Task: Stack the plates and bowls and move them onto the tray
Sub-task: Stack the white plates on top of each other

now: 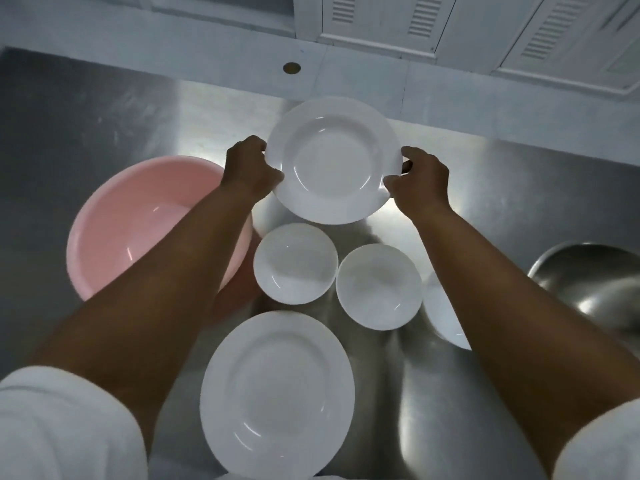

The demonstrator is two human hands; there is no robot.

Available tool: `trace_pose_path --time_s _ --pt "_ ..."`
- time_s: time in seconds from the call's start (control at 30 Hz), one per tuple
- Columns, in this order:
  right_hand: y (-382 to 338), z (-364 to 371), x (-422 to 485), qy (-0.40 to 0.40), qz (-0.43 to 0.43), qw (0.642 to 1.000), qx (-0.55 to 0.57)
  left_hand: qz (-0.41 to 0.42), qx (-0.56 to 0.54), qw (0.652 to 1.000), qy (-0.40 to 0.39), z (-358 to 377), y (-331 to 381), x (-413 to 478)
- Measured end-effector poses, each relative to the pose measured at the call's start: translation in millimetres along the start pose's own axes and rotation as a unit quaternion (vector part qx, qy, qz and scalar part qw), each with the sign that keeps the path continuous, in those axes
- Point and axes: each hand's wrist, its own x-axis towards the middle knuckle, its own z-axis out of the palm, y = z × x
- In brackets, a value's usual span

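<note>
A white deep plate (333,160) is held by its rim between both hands at the far middle of the steel counter. My left hand (250,167) grips its left edge and my right hand (419,177) grips its right edge. Nearer me stand two white bowls, one (295,263) on the left and one (379,286) on the right. A second white plate (277,394) lies closest to me. A third white bowl (441,315) is partly hidden behind my right forearm. No tray shows in view.
A pink plastic basin (114,233) sits on the left, partly under my left forearm. A steel bowl (595,285) stands at the right edge. The steel counter (519,188) runs to a white wall with a round hole (291,67) and louvred cabinet doors (415,22).
</note>
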Motion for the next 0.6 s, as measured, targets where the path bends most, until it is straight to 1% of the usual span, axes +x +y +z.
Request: trace_pose_path --time_s 0.13,0.23,0.37,0.43,0.53,0.6 --pt "-20.4 -30.3 -55.1 0.017 -0.010 0.999 0.025 0.018 -0.040 0.999 0.023 -37.7 -8.6 -58.8" --pt "-32.5 -45.6 -105.9 0.005 -0.003 0.999 0.049 0.017 -0.078 0.996 0.034 -60.7 -21.5 -108.8" --pt "-39.5 -52.2 -173.7 -0.033 0.003 0.999 0.037 0.021 -0.068 0.997 0.034 -78.0 -49.8 -172.8" --pt "-36.7 -48.8 -207.2 -0.044 0.004 0.999 0.028 0.009 -0.052 0.998 0.033 -79.6 -69.6 -201.3" --pt "-24.0 -36.3 -250.4 -0.062 0.005 0.998 0.008 -0.015 -0.041 0.999 0.018 -74.7 -99.9 -240.0" --pt "-13.8 -27.9 -273.1 -0.080 -0.002 0.997 -0.003 -0.014 -0.049 0.999 -0.002 -70.1 -115.2 -263.2"
